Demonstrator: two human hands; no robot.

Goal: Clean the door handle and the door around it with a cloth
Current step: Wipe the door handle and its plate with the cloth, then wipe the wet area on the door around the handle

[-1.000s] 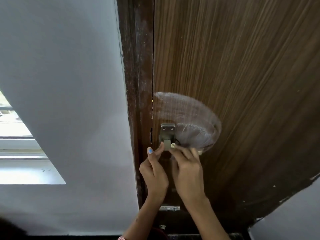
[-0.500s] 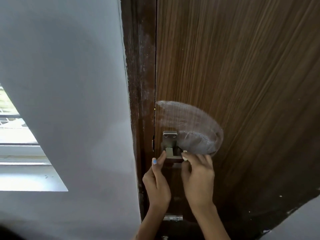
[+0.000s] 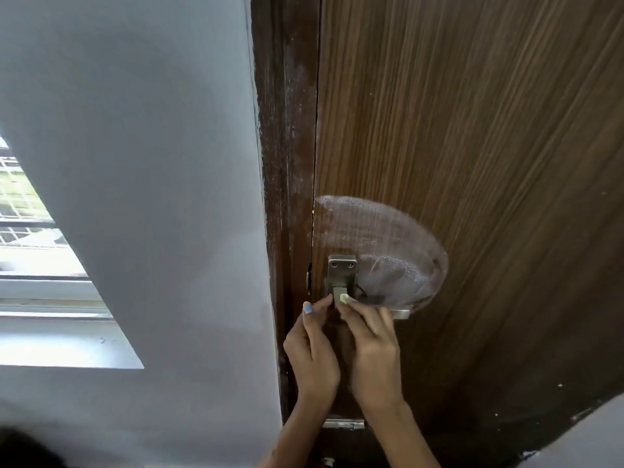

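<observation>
Door handle (image 3: 400, 313) of grey metal sits at the left edge of the brown wooden door (image 3: 472, 146), and only its right end shows past the fingers, pointing to the right. Above it is the square metal plate (image 3: 341, 270) with two screws, fixed to the door just beside the dark door frame (image 3: 287, 163). A small pale cloth (image 3: 345, 298) is seen as a little folded piece at the base of the handle, right under the plate. The right hand (image 3: 373, 349) lies over the handle with its fingers bent together, and its fingertips pinch the cloth against the metal. The left hand (image 3: 312, 349) is just beside it, touching or almost touching it; its fingers are curled and its thumb, with a blue nail, reaches toward the cloth, but I cannot tell if it really holds it. Around and above the plate the door carries a whitish oval smear (image 3: 381, 244) with fine streaks. Left of the frame is a grey wall (image 3: 152, 163), and a bright window (image 3: 30, 231) shows at the far left.
</observation>
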